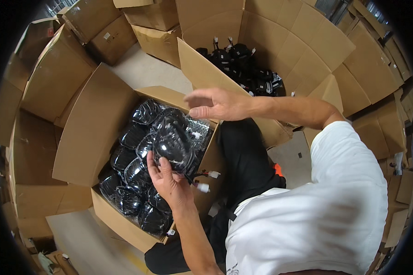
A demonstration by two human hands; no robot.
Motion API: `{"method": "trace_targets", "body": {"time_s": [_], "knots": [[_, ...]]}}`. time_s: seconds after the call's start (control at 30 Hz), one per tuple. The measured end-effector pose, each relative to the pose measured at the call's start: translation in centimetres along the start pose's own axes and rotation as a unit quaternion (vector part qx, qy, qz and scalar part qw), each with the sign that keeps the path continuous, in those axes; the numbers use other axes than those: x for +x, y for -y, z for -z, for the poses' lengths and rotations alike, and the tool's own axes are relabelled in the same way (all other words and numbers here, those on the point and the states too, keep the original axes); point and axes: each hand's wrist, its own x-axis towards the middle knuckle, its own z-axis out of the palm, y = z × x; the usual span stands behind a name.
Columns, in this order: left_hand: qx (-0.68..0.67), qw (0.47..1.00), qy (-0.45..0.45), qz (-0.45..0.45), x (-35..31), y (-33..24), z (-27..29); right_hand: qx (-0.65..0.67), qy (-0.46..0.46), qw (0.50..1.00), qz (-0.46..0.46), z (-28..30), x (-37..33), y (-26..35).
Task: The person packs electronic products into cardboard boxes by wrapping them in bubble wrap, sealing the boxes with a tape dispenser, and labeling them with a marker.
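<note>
A black part in clear wrap (pixel 173 143) is held above the open box (pixel 119 220) at the centre of the frame, its lower end grasped between the thumb and fingers of the left hand (pixel 169 185) (white plugs (pixel 203 187) are left dangling beside it). Over the box's upper-right edge, the right hand (pixel 213 103) is held released, its fingers parted from the thumb. More black parts (pixel 239 51) are contained in a larger carton (pixel 211 64) at upper centre.
</note>
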Motion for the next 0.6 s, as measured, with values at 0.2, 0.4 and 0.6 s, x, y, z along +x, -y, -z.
{"method": "trace_targets", "body": {"time_s": [0.2, 0.4, 0.6], "knots": [[0.265, 0.951, 0.074, -0.141, 1.9, 1.9, -2.7, 0.223, -0.082, 0.971, 0.036, -2.5, -2.2, -1.2], [0.756, 0.510, 0.260, -0.318, 8.0, 7.4, 2.8, 0.311, -0.149, 0.938, -0.042, -0.1, -2.7, -1.7], [0.834, 0.406, 0.330, -0.176, 8.8, 7.7, 3.8, 0.212, -0.104, 0.960, -0.153, -0.5, -1.3, -4.5]]}}
